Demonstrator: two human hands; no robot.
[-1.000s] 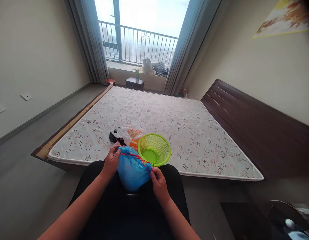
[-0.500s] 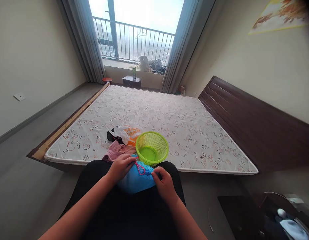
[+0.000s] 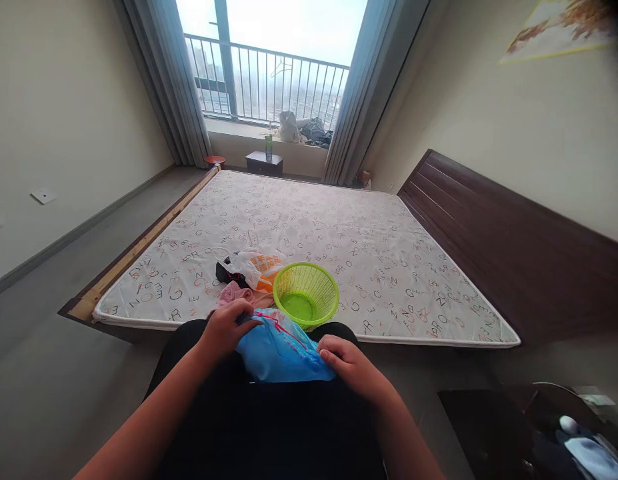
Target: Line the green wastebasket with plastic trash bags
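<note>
A blue plastic bag (image 3: 281, 353) with a red drawstring lies on my lap. My left hand (image 3: 223, 328) is closed on the bag's upper left corner. Its lower right edge is pinched by my right hand (image 3: 349, 363). Just beyond the bag, a lime-green plastic basket (image 3: 305, 294) stands empty on the near edge of the mattress (image 3: 309, 227). Left of the basket lie a pink cloth (image 3: 235, 293), a white and orange plastic bag (image 3: 259, 265) and a black item (image 3: 223, 272).
A dark wooden headboard (image 3: 499, 240) runs along the bed's right side. A small dark table (image 3: 263, 161) with a green bottle and a red stool (image 3: 215, 160) stand at the window. A dark glass table (image 3: 533, 427) is at the lower right.
Both hands have pulled apart, spreading the blue bag flatter across my lap. The right hand slid right and down. The red string now lies along the bag's top.
</note>
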